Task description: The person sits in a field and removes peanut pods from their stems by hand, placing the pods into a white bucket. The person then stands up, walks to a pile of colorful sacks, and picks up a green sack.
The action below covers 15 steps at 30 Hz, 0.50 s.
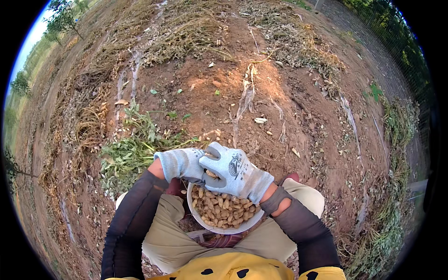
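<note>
Both hands wear light blue knit gloves with grey palms and fingers. My left hand (pixel 183 164) meets my right hand (pixel 227 169) above the far rim of a round white bowl (pixel 235 231). The bowl stands between my knees and holds many unshelled peanuts (pixel 224 211). My right hand's fingers are curled around some peanuts (pixel 211 174), which show between them. The fingers of my left hand are mostly hidden behind the right, so its grip is unclear. Just beyond the hands, a green peanut plant (pixel 129 154) lies on the soil with pods near its root end.
Reddish soil (pixel 206 87) stretches ahead, with torn strips of plastic film (pixel 246 94) and scattered pods. Heaps of dried peanut plants (pixel 182 31) lie in rows ahead and to the left. More uprooted plants (pixel 392 210) lie at the right, beside a wire fence (pixel 402 52).
</note>
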Each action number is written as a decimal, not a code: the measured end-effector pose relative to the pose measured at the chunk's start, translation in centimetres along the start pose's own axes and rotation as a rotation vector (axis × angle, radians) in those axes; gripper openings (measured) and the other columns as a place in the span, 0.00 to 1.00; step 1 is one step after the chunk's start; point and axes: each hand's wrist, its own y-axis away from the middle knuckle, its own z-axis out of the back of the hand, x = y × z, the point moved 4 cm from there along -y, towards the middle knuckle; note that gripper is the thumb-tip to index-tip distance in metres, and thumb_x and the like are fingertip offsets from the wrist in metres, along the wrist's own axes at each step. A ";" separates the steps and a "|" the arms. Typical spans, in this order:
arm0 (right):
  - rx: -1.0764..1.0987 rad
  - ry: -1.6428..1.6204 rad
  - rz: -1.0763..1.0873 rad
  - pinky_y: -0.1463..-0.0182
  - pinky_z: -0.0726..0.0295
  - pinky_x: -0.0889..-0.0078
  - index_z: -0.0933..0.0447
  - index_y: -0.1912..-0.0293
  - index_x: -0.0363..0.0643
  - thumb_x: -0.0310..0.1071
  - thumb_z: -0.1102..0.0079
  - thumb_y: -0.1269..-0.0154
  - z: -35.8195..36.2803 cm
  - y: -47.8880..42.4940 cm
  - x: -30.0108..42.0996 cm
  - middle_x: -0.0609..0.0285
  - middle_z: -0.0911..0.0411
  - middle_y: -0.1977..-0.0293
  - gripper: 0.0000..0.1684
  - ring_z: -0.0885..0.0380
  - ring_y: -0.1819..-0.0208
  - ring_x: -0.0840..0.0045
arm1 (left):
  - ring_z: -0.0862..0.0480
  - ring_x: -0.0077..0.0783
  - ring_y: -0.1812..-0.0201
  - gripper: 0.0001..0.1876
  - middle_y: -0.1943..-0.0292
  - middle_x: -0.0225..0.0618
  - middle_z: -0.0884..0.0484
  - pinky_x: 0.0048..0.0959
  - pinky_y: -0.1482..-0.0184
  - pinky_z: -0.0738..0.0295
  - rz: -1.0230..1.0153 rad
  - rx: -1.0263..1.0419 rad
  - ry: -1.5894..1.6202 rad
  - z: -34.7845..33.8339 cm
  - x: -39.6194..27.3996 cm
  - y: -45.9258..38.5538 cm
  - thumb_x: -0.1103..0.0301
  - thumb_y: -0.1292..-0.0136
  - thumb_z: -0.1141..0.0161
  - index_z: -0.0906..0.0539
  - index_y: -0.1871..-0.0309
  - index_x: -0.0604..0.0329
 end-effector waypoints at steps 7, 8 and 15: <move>-0.159 -0.235 -0.083 0.63 0.24 0.65 0.26 0.63 0.43 0.34 0.36 0.52 0.4 0.0 -0.5 0.56 0.30 0.66 0.14 0.26 0.65 0.62 | 0.18 0.38 0.56 0.22 0.57 0.39 0.17 0.32 0.52 0.25 0.045 -0.033 -0.143 0.0 1.5 0.1 0.54 0.48 0.36 0.20 0.50 0.50; -0.181 -0.250 -0.098 0.63 0.25 0.65 0.26 0.64 0.43 0.34 0.36 0.52 0.4 0.0 -0.5 0.57 0.30 0.67 0.13 0.26 0.65 0.62 | 0.18 0.38 0.56 0.22 0.57 0.40 0.17 0.32 0.52 0.25 0.071 -0.046 -0.156 0.0 1.6 0.1 0.53 0.48 0.36 0.20 0.50 0.51; -0.593 -0.789 -0.447 0.69 0.25 0.73 0.30 0.68 0.40 0.28 0.42 0.46 0.4 0.1 -4.4 0.64 0.29 0.73 0.07 0.27 0.72 0.77 | 0.18 0.44 0.58 0.28 0.61 0.47 0.18 0.36 0.56 0.24 0.304 -0.008 -0.231 0.9 -0.3 -0.1 0.51 0.52 0.35 0.21 0.51 0.58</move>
